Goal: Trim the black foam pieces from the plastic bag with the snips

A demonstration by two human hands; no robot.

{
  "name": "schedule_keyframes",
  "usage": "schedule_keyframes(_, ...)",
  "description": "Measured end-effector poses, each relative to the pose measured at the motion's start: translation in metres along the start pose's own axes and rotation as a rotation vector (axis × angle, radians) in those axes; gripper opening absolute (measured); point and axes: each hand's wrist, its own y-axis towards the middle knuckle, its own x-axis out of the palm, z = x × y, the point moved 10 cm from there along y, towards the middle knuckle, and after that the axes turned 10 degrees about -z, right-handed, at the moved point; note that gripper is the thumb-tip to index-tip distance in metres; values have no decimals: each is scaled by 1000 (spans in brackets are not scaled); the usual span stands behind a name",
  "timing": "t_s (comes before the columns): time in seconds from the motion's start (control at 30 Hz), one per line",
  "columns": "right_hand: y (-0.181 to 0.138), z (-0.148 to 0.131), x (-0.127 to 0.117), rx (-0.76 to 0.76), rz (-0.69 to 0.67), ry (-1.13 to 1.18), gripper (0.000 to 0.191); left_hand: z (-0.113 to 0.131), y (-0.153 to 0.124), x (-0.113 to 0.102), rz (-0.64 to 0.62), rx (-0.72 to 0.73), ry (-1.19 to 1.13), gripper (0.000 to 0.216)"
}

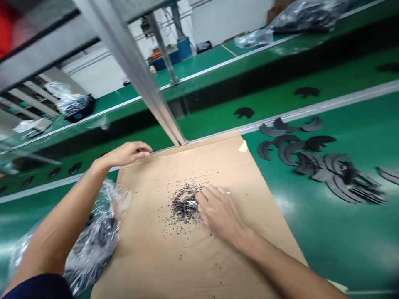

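Observation:
My right hand (218, 209) is closed over the middle of a cardboard sheet (168, 261), its fingers bent around a small shiny silvery piece (192, 204) whose kind I cannot make out. Tiny black scraps (183, 214) lie scattered around that piece and under the fingertips. At the sheet's far left corner, beside the green conveyor belt, my left hand (132, 153) hovers with its fingers loosely bent and the thumb apart. Nothing shows in it.
Curved black flat parts (314, 162) lie spread and heaped right of the cardboard. More black parts (245, 112) rest on the conveyor belt (212, 120). A clear plastic bag (96, 245) with dark contents sits under my left forearm. A metal post (137, 62) rises behind the cardboard.

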Motion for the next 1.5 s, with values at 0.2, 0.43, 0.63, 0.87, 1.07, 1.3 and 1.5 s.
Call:
schedule_keyframes(0.2,-2,6,7,66,-137,48,13,201,43,15,-161,734,-47,36)
schedule_keyframes(0.43,-3,11,9,73,-189,70,12,265,212,12,92,401,-69,39)
schedule_keyframes(0.63,-4,9,6,65,-139,40,12,258,220,0,215,320,-123,29)
schedule_keyframes(0.87,-16,31,-44,121,374,197,19,179,73,-26,446,427,-330,20)
schedule_keyframes(1.07,-6,16,-58,-86,437,438,17,140,-62,57,230,438,-804,20)
schedule_keyframes(1.3,10,-6,-39,-203,326,483,8,38,-148,88,62,-14,-300,19)
schedule_keyframes(1.5,17,3,-27,-118,278,478,15,-119,-202,77,-19,-586,114,12)
